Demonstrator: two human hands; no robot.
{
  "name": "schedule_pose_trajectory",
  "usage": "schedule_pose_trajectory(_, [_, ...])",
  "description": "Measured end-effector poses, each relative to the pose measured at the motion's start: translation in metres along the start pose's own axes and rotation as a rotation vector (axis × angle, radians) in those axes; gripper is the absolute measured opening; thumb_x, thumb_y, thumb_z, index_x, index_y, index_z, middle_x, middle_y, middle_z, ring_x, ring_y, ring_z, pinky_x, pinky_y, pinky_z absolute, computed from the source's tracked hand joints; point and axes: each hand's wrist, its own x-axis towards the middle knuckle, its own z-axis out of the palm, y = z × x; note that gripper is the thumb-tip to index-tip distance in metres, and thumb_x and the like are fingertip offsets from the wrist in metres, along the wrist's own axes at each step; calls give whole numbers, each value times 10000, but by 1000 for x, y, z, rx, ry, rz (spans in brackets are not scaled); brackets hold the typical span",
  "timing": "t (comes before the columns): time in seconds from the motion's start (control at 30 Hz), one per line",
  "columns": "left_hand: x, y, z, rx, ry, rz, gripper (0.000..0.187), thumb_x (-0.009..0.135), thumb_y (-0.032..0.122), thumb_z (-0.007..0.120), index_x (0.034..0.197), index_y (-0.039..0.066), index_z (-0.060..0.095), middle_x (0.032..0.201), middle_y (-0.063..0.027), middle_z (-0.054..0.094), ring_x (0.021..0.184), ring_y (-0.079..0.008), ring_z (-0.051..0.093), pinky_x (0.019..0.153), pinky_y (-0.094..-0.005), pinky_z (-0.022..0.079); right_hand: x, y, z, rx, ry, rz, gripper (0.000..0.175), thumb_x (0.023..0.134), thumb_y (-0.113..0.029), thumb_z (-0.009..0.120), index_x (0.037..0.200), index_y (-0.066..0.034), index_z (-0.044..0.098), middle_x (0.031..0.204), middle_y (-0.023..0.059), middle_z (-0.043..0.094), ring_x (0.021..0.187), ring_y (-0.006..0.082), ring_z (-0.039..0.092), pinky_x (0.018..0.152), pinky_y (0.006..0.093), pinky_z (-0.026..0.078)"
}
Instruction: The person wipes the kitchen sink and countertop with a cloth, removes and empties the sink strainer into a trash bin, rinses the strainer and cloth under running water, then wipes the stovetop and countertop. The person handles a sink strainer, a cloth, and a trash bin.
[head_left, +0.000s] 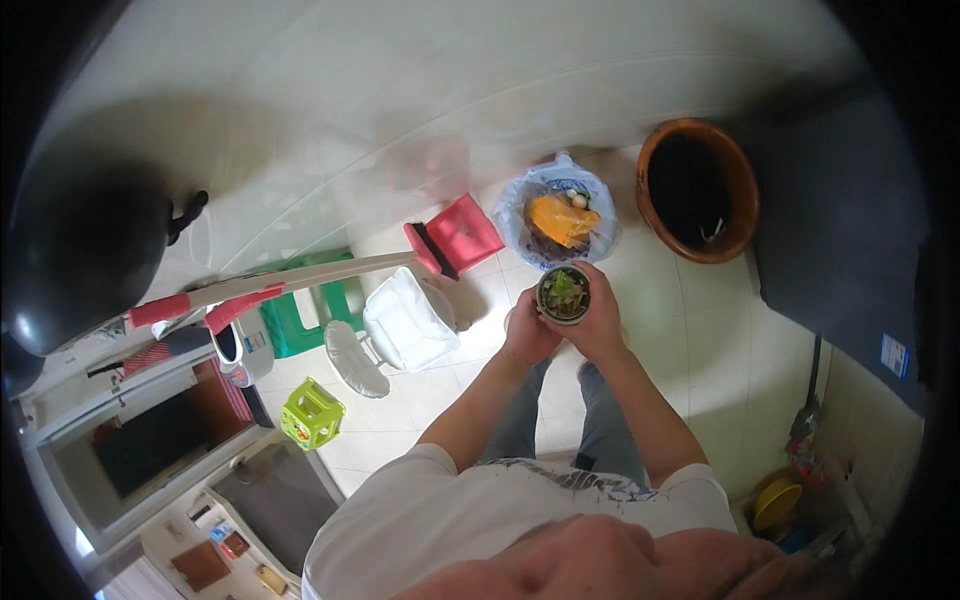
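Observation:
Both of my hands hold a small round pot (564, 295) in front of me, with green leaves and paler scraps inside. My left hand (529, 330) grips its left and lower side, while my right hand (598, 315) wraps the right side. Just beyond the pot stands a bin lined with a pale plastic bag (517, 199). Inside that bag lie a crumpled orange plastic bag (562, 221), whitish egg-like pieces (578, 199) and dark refuse. The undersides of my fingers and of the pot are hidden.
A brown tub (741, 217) with dark contents stands at the far right beside a dark cabinet (832, 225). Left of the lined bin are a pink dustpan (469, 232) and a broom (345, 270). A white pedal bin (409, 319), green stool (285, 330) and lime stool (313, 414) stand further left.

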Motion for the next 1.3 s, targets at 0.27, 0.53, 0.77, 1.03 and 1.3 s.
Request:
schedule_pose_trajectory(0.27, [125, 23, -66, 579, 278, 721, 147, 928, 145, 632, 1028, 43, 670, 1332, -128, 531, 1172, -249, 544, 977, -330, 418, 53, 60, 22, -172, 73, -154, 877, 572, -136, 913, 1298, -28, 433, 1186, 128, 579, 1092, 261, 590, 937, 360, 483])
schedule_pose_trajectory(0.53, [180, -11, -117, 1030, 556, 1040, 79, 828, 73, 704, 833, 39, 633, 1134, -146, 620, 1091, -287, 566, 954, -368, 419, 88, 135, 44, -128, 65, -150, 834, 584, -126, 903, 1282, -28, 456, 1177, 145, 567, 1079, 289, 582, 922, 366, 481])
schedule_pose_trajectory(0.77, [167, -25, -117, 1061, 510, 1309, 420, 902, 93, 561, 1295, -10, 457, 1392, -214, 427, 1303, -351, 392, 1094, -423, 278, 133, 183, 56, -115, 82, -243, 818, 591, -166, 901, 1272, -42, 467, 1158, 154, 560, 1082, 310, 570, 922, 385, 475])
schedule_pose_trajectory(1.03, [181, 77, -98, 958, 637, 1938, 861, 949, 542, 407, 1493, -62, 125, 1568, -253, 108, 1463, -400, 53, 1170, -485, 67, 170, 226, 61, -176, 91, -473, 835, 597, -157, 898, 1290, -45, 443, 1162, 159, 578, 1071, 312, 585, 927, 397, 475])
schedule_pose_trajectory(1.3, [72, 154, -76, 569, 1026, 2686, 958, 880, 766, 103, 1531, 64, 137, 1607, -112, 88, 1481, -321, 24, 1174, -497, 21, 157, 246, 57, -102, 49, -473, 845, 595, -187, 908, 1292, -60, 446, 1183, 162, 586, 1091, 313, 591, 920, 392, 484])
